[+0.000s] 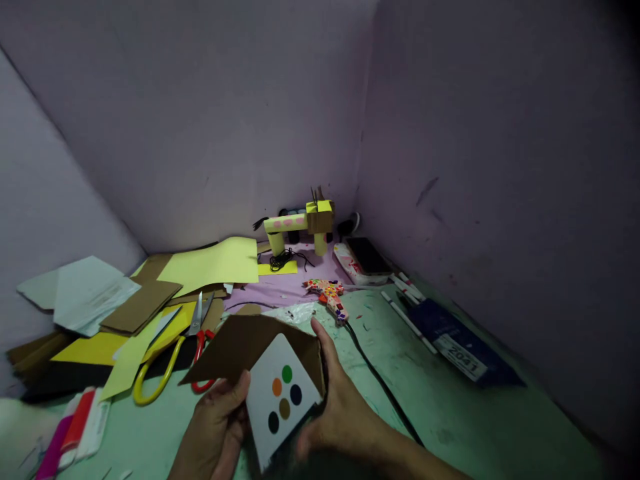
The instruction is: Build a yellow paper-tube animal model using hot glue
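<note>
A folded piece of cardboard box (237, 340), brown inside, is held up near the table's front edge. One of its panels is white with several coloured dots (285, 408). My left hand (220, 427) grips its left side, with the thumb on the white panel's edge. On the right, my right hand (335, 407) is wrapped round the side, fingers along the upper edge and thumb low; its lower part is blurred. Just left of the cardboard lie yellow-handled scissors (163, 380) and red-handled scissors (201, 353). Beyond it rests a patterned glue gun (327, 297) with a black cable (383, 383).
Paper and cardboard sheets (143, 307) are piled at left. A yellow paper animal model (295, 223) stands at the back, near a phone (367, 256). White pens (407, 320) and a blue packet (460, 340) lie at right. Walls enclose the back and sides.
</note>
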Demonstrator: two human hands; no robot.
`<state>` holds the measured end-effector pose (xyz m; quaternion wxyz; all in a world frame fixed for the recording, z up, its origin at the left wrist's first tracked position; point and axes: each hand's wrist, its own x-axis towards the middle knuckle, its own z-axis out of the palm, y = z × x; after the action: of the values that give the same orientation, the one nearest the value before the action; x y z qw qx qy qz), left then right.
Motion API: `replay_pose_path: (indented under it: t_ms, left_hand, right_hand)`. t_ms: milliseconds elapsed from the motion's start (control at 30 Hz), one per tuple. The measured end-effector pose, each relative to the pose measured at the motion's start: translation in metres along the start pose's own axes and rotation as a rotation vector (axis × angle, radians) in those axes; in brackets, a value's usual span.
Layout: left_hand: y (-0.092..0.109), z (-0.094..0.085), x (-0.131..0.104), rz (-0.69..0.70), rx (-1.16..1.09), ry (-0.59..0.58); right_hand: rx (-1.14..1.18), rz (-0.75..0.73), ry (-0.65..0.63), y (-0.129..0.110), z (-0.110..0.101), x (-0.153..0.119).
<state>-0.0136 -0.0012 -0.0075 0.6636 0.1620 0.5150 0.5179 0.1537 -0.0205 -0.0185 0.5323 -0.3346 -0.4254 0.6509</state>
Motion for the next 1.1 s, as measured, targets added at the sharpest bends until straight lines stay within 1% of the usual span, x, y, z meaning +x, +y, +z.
replay_pose_path:
  t_ms: [100, 233, 300, 367, 433, 500, 533, 667, 700, 767, 900, 1000, 1100]
  left_hand:
    - [-0.002, 0.001, -0.002, -0.006, 0.007, -0.051]
    - [-0.002, -0.004, -0.001, -0.013, 0.038, -0.116]
    - [-0.003, -0.007, 0.0, -0.018, 0.076, -0.103]
    - [-0.003, -0.008, 0.001, 0.006, 0.109, -0.049]
    - [-0.003, -0.007, 0.0, 0.036, 0.122, 0.004]
    - [-0.003, -0.005, -0.001, 0.049, 0.119, 0.03]
    - [-0.002, -0.004, -0.002, 0.05, 0.12, 0.025]
    - [-0.002, -0.005, -0.004, 0.04, 0.156, -0.066]
    - [-0.002, -0.006, -0.004, 0.042, 0.163, -0.067]
    - [-0.004, -0.007, -0.003, 0.057, 0.172, -0.032]
    - [-0.006, -0.006, -0.002, 0.135, 0.2, 0.035]
    - [-0.006, -0.006, -0.003, 0.164, 0.232, 0.045]
    - [-0.006, -0.009, -0.002, 0.211, 0.305, 0.034]
  right_hand:
    - [0.045, 0.056, 0.012, 0.001, 0.001, 0.0]
    - [0.07, 0.004, 0.007, 0.001, 0.0, 0.002]
    - [0.037, -0.064, -0.012, 0.001, 0.0, 0.002]
    - [-0.033, -0.144, -0.028, 0.0, -0.001, 0.001]
    - [-0.096, -0.206, -0.036, 0.0, 0.0, -0.001]
    - [-0.141, -0.248, -0.032, 0.0, 0.0, -0.003]
    - [-0.146, -0.256, -0.031, 0.0, 0.001, -0.003]
    - [-0.117, -0.268, -0.023, -0.001, 0.001, -0.004]
    - [-0.107, -0.267, -0.026, -0.001, 0.001, -0.004]
    - [-0.098, -0.269, -0.036, -0.002, 0.001, -0.004]
    - [-0.088, -0.285, -0.056, -0.005, 0.003, -0.005]
    - [-0.037, -0.277, -0.093, -0.008, 0.005, -0.005]
    - [0.004, -0.274, -0.101, -0.01, 0.005, -0.003]
